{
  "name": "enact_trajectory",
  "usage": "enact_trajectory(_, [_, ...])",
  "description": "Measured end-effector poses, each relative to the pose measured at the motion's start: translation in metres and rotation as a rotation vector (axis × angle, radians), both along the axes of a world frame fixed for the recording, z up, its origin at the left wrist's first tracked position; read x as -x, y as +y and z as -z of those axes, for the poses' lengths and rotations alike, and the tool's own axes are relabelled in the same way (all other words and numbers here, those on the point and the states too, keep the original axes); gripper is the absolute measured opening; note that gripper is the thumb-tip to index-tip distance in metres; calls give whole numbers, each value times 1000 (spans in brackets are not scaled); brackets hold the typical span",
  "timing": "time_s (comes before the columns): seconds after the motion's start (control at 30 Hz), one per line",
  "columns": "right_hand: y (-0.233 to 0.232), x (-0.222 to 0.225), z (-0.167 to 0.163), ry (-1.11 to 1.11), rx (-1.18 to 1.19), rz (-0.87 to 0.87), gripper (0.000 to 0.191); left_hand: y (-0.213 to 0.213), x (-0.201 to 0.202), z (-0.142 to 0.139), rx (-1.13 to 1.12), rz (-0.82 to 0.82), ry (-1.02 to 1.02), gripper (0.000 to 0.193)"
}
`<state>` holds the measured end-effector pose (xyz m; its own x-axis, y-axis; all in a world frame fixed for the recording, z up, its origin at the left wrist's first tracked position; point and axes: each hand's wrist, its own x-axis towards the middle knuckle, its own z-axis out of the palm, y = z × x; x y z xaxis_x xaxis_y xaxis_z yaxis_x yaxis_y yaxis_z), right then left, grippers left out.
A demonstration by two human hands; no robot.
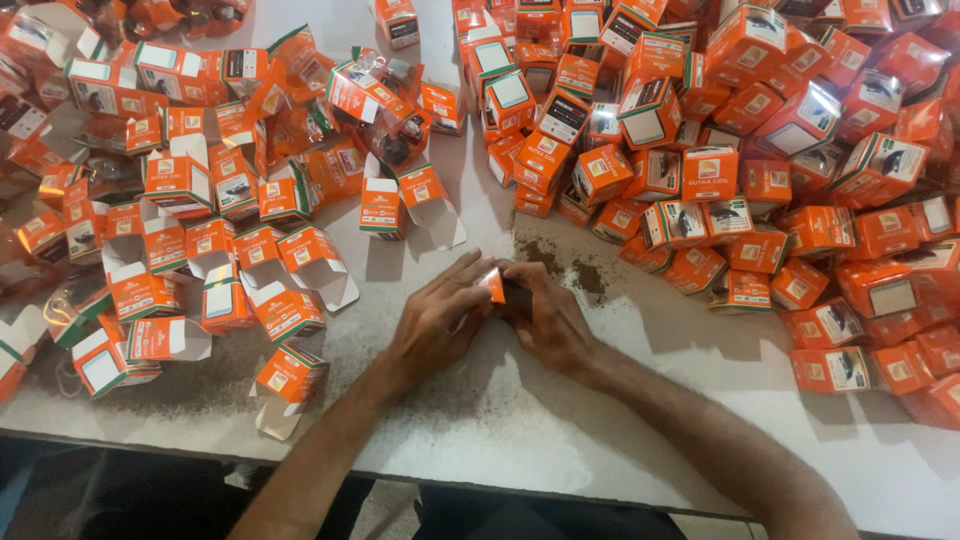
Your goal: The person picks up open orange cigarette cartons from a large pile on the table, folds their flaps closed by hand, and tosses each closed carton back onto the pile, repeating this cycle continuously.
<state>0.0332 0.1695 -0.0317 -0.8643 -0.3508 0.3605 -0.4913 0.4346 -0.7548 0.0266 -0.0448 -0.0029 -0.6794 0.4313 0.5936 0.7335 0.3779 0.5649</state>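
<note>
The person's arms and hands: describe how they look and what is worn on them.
Both forearms are bare as far as the frame shows, with no sleeves. The left hand and right hand wear no gloves; no rings, watch or bands are visible.

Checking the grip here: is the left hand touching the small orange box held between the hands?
Touching. The head view shows the left hand fingertips pressed on the small orange box, with the right hand closed around its other side.
</note>
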Motion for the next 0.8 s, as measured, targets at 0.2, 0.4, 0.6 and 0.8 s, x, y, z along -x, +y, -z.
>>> enact_trajectory(0.2, [-1, 2, -5, 54, -3, -50, 70, -14, -7, -11, 260, 7, 111, 38])
enact_trajectory(0.4, [4, 21, -34, 394, -196, 64, 68, -25, 9, -21, 134, -260, 168, 44])
enact_trajectory(0.6, [10, 38, -71, 570, -203, 281, 93, -50, 45, -38, 267, -674, -125, 52])
enact_trajectory(0.8, [-39, 17, -26, -405, 588, -231, 83, -31, 17, -8, -303, -238, -254, 47])
